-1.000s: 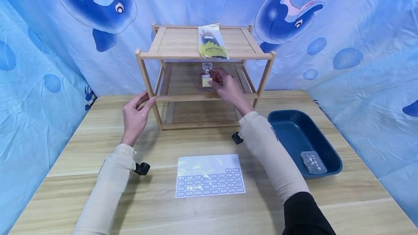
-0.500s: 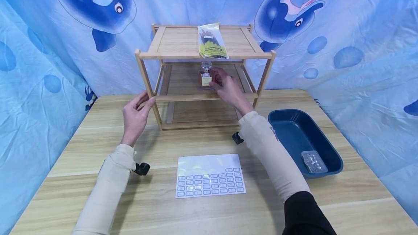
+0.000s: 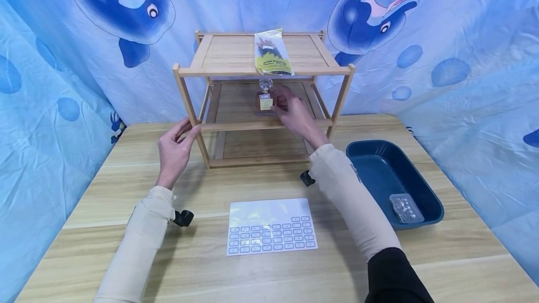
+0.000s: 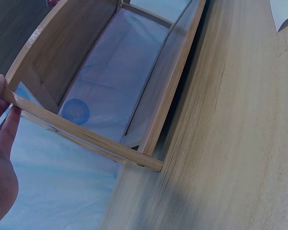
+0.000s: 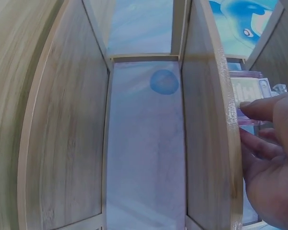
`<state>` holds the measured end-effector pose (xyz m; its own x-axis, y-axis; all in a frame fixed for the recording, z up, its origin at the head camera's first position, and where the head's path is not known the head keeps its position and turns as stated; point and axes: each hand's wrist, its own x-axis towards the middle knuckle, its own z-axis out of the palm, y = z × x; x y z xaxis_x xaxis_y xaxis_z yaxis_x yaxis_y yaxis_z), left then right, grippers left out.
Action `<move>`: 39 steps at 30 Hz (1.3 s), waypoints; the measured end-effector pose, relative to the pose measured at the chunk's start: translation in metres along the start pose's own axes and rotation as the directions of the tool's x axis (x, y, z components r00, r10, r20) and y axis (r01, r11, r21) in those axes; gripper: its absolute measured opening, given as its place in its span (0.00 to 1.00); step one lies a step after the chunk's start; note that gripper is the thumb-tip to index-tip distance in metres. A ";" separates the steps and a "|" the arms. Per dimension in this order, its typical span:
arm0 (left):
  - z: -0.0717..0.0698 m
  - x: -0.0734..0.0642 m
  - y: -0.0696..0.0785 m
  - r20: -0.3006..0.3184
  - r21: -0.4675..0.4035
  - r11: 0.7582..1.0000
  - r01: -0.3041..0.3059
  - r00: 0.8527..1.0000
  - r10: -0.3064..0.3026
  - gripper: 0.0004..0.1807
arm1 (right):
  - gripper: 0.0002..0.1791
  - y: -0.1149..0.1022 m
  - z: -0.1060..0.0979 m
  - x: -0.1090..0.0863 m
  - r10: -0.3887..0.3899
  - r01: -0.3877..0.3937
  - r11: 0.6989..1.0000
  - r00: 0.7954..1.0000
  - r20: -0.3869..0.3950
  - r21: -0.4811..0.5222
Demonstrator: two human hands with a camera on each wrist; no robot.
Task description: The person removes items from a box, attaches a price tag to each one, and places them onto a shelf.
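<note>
A perfume bottle (image 3: 266, 102) with a faceted clear stopper and a yellowish label stands upright on the middle tier of a wooden shelf rack (image 3: 236, 126). My right hand (image 3: 294, 113) holds the bottle from its right side, thumb at the front. In the right wrist view the thumb lies on the label of the perfume bottle (image 5: 249, 88); the fingers curl below, their tips partly hidden. My left hand (image 3: 174, 151) pinches the rack's left front post at middle-tier height, and the left wrist view shows the thumb and fingers on either side of that wooden post (image 4: 48, 115).
A yellow-and-black packet (image 3: 273, 55) lies on the rack's top tier. Right of the rack is a dark blue tray (image 3: 370, 172) holding a clear plastic case (image 3: 406, 208). In front lies a white sheet (image 3: 269, 214) printed with rows of small boxes. A dolphin-patterned curtain hangs behind.
</note>
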<state>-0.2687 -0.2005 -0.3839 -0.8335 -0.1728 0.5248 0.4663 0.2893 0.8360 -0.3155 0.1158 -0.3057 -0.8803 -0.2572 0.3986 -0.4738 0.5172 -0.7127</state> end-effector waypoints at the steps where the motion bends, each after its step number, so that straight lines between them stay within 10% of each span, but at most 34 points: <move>1: 0.000 0.000 0.000 -0.001 -0.007 1.000 0.000 1.000 0.000 0.23 | 0.34 0.000 -0.001 -0.001 -0.003 0.003 1.000 1.000 -0.005 0.008; 20: 0.003 -0.001 -0.002 -0.034 -0.052 0.999 0.006 0.999 -0.008 0.22 | 0.17 0.004 -0.014 -0.057 -0.170 0.168 0.985 0.960 -0.222 -0.031; 39: 0.003 -0.006 0.001 -0.044 -0.041 0.999 0.004 0.999 -0.006 0.20 | 0.15 0.007 -0.008 -0.109 -0.213 0.219 0.976 0.959 -0.187 0.011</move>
<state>-0.2646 -0.1964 -0.3868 -0.8224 -0.2161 0.5262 0.4746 0.2494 0.8441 -0.2227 0.1540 -0.3499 -0.7393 -0.2045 0.6416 -0.6550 0.4393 -0.6148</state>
